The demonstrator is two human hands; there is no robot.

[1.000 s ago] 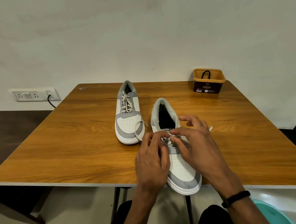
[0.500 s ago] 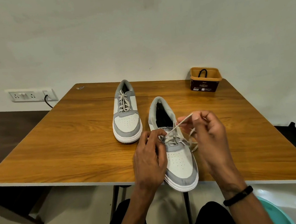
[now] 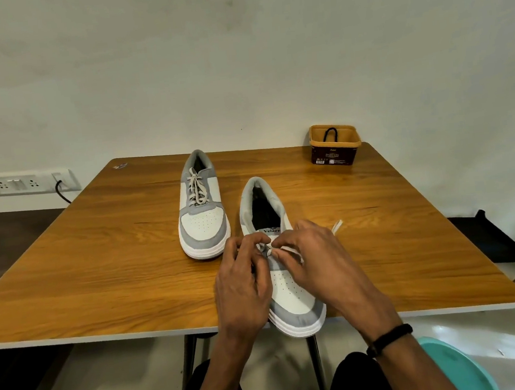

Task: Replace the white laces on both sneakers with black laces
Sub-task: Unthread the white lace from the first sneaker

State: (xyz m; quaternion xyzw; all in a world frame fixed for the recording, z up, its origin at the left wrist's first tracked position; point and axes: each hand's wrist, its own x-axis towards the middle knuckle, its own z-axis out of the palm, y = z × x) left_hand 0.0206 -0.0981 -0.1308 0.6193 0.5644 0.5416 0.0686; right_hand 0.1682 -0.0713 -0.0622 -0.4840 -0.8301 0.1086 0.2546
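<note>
Centre frame, the wooden table carries a laced grey-and-white sneaker; right of it and lower, a second grey-and-white sneaker overhangs the table's lower edge. Upper right, a small brown tub holds black laces.

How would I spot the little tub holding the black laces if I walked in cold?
Start at the wooden table and look to its far right corner by the wall. The tub stands there alone, away from both sneakers. It is the only container on the table: tan rim, dark brown labelled wall, with a loop of black lace showing inside.
</note>
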